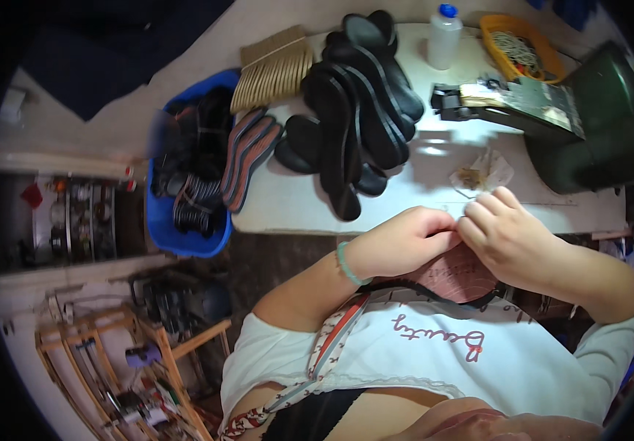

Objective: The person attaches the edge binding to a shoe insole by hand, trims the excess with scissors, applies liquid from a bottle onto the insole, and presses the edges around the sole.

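Two bare hands meet right of the middle of the frame, just in front of the near edge of the white bench (280,214). The left hand (416,237) and the right hand (508,237) have their fingers curled in close together, pinching the top end of a pink piece (460,275) with a black edge. Some fingertips are hidden. The piece hangs under the hands, in front of the person's white shirt (508,345).

At the top middle, a pile of black shoe soles (343,136) lies on the bench. Left of it are a row of tan strips (273,77) and some striped soles (247,165). A big blue tub (184,244) stands at the bench's left side. A dark green machine (600,121) is at the upper right, near a yellow basket (488,37) and a bottle (444,42) with a blue cap.
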Available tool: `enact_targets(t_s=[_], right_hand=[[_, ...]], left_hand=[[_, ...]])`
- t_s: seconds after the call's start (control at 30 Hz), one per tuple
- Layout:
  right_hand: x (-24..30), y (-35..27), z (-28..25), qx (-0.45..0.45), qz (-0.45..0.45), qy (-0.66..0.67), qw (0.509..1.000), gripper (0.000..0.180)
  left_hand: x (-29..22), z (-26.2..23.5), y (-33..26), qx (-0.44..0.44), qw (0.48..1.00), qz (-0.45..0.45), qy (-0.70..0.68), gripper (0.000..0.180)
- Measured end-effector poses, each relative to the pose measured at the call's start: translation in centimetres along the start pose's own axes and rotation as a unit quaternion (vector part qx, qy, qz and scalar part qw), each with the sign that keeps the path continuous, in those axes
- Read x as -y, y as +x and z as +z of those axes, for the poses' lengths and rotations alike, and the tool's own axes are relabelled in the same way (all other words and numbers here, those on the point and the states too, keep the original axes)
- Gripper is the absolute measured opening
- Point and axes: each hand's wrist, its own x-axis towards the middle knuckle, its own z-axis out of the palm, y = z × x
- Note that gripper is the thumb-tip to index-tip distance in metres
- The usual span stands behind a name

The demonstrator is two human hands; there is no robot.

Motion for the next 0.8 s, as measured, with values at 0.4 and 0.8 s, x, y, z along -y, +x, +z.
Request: enact_targets(t_s=[0.4, 0.8], right_hand=[[-1.6, -0.9, 1.9, -0.046, 0.018, 0.273, 0.961, 0.023], [0.1, -2.2, 1.4, -0.066, 0.0, 0.347, 0.936, 0.016]], left_hand=[[-2.2, 1.2, -0.5, -0.02, 0.998, -0.04, 0.04, 0.027], [-3.0, 0.6, -1.4, -0.017, 0.979, 0.073, 0.19, 0.018]])
